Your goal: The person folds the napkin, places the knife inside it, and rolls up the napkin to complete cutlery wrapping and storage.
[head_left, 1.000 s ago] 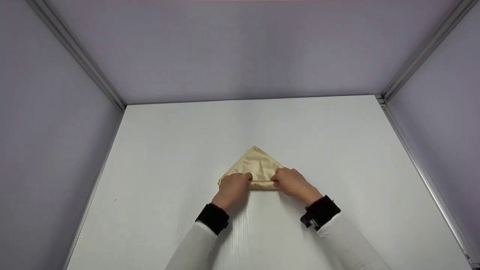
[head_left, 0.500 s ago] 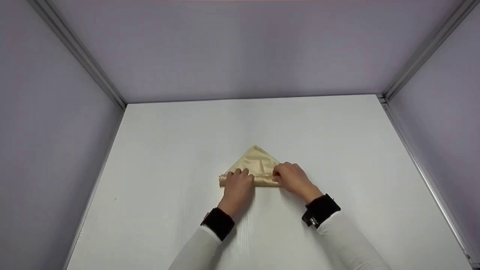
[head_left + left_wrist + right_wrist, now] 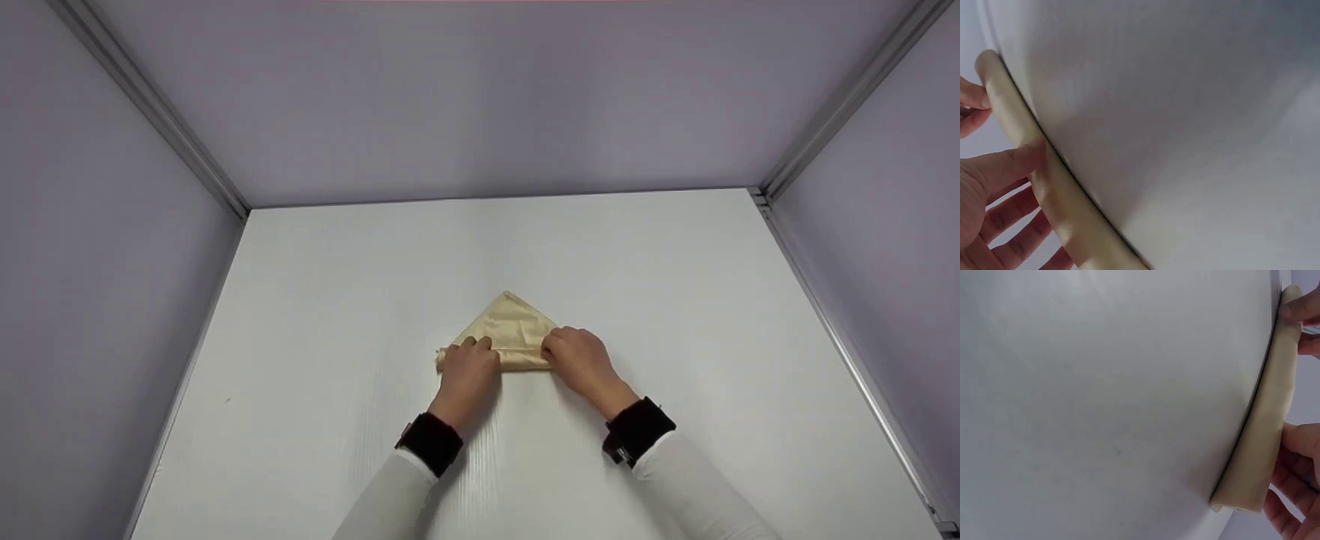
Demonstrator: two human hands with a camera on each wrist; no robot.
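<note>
Flat white surface with a faint grain, bounded at the back and both sides by pale lilac walls on metal rails. One beige satin cloth, folded to a triangle with its near edge rolled, lies directly on it near the centre.

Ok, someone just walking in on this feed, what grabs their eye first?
The beige cloth, a triangle pointing away with its near edge rolled up, lying mid-table on the white tabletop. Next, the hands on that roll: the left hand holds its left end, the right hand its right end. Grey walls close in the table.
</note>
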